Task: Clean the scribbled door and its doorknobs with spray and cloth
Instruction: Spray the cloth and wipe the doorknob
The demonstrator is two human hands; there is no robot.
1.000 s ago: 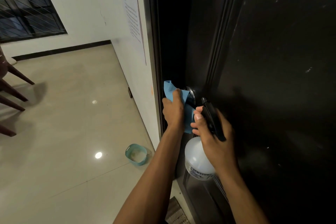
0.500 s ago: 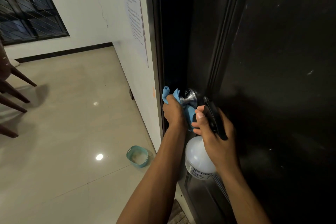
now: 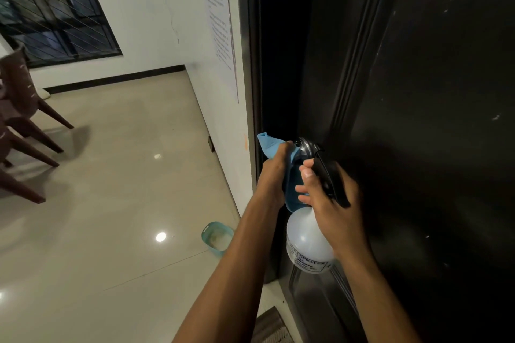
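The left hand [image 3: 274, 172], gripping the blue cloth [image 3: 292, 175], has slid back over the steel doorknob [image 3: 306, 146], half-covering it again: wiping continues. Just right, the right hand [image 3: 331, 203] holds the spray bottle [image 3: 306, 239].

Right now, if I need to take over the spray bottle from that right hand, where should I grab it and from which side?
Probably take the spray bottle by its round white body, coming from below and the left. The right hand is wrapped around the neck and black trigger head, while the body hangs clear beneath it. The door blocks the right side, and the left hand with the blue cloth crowds the doorknob above.
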